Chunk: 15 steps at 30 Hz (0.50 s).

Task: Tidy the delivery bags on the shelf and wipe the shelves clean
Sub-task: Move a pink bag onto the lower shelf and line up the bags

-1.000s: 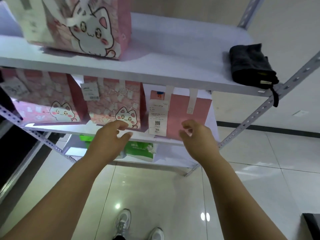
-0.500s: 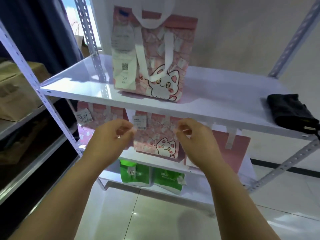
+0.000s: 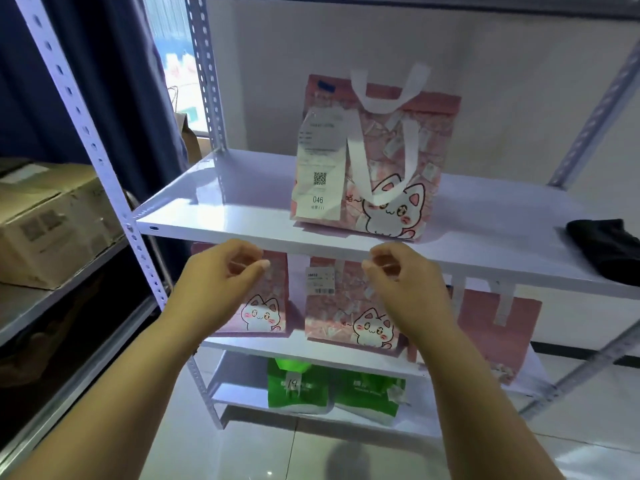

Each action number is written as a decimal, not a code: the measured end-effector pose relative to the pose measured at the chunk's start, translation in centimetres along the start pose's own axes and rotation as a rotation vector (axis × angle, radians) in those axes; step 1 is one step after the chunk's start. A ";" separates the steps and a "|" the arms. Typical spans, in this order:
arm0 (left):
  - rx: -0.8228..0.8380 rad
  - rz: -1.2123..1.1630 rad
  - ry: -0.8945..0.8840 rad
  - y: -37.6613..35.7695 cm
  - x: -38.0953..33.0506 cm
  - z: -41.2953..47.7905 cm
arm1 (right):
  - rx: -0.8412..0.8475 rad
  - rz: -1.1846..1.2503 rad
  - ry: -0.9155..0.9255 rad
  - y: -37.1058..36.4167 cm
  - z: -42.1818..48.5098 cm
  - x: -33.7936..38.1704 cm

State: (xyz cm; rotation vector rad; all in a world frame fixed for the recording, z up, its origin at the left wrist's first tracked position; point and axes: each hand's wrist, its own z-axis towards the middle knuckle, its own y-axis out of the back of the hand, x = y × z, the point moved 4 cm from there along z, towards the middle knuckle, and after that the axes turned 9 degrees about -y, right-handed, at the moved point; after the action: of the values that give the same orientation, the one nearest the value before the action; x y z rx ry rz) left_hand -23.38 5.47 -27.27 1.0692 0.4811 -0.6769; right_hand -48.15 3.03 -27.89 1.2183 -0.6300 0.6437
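A pink cat-print delivery bag (image 3: 381, 168) with white handles and a receipt marked 046 stands upright on the upper white shelf (image 3: 242, 216). Below it, three pink bags stand side by side on the middle shelf: the left bag (image 3: 266, 306), the middle bag (image 3: 346, 313) and the right bag (image 3: 491, 327). Two green bags (image 3: 298, 386) sit on the lowest shelf. My left hand (image 3: 221, 271) and my right hand (image 3: 405, 275) hover in front of the upper shelf's front edge, fingers loosely curled, holding nothing. A black cloth (image 3: 609, 251) lies at the upper shelf's right end.
Perforated metal uprights (image 3: 104, 161) frame the rack. A second rack on the left carries cardboard boxes (image 3: 45, 216). A brown paper bag (image 3: 188, 136) stands behind the left rear post. Glossy tiled floor (image 3: 277, 452) lies below.
My view has tilted up from the middle shelf to the upper one. Both hands rose from the middle-shelf bags to the upper shelf's front edge, still holding nothing.
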 end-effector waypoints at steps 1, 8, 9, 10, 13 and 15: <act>0.008 -0.014 -0.004 -0.2 0.0 0.8 | -0.028 -0.007 -0.020 0.2 0.4 0.0; 0.022 -0.048 0.012 -3.8 0.1 7.5 | -0.201 -0.125 -0.145 2.7 4.9 -2.4; 0.029 -0.038 0.025 -4.4 0.2 8.5 | -0.198 -0.161 -0.169 3.0 5.7 -2.8; 0.040 -0.023 0.050 -5.0 0.5 9.4 | -0.185 -0.191 -0.198 3.1 6.4 -3.1; 0.068 -0.025 0.139 -6.7 1.2 11.6 | -0.106 -0.205 -0.265 3.2 8.3 -4.0; 0.071 -0.066 0.182 -7.7 1.6 12.5 | -0.039 -0.182 -0.282 2.8 9.4 -4.5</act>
State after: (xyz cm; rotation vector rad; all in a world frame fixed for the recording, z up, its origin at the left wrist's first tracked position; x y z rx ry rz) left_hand -27.23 -8.73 -28.00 1.1920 0.6558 -0.6613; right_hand -54.07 -5.93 -27.28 1.3243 -0.7516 0.3081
